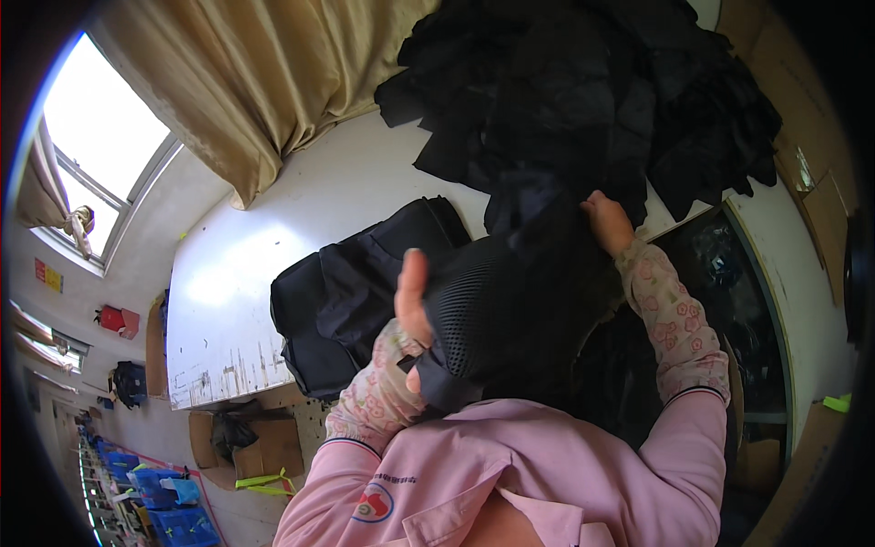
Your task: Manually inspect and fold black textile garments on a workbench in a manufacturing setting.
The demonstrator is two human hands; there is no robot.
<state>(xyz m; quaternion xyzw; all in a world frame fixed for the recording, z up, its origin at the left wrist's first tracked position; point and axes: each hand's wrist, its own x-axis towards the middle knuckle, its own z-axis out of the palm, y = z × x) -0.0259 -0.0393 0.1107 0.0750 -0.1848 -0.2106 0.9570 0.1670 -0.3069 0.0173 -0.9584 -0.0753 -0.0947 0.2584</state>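
A black fabric piece with a mesh panel spreads in front of my chest. At its left edge is my left hand, one finger stretched upward and apart. The cloth lies against that hand and hides most of its other fingers. My right hand is closed, pinching black fabric at the far right side of the piece. Left of the piece, a folded stack of black padded fabric rests on the white table. Beyond my hands is a large heap of black cut pieces, overlapping the far end of the held piece.
A gold curtain hangs over the table's far left side. Cardboard boxes stand below the table and along the right. Dark plastic-wrapped material sits right of my right arm. Blue bins line the floor at lower left.
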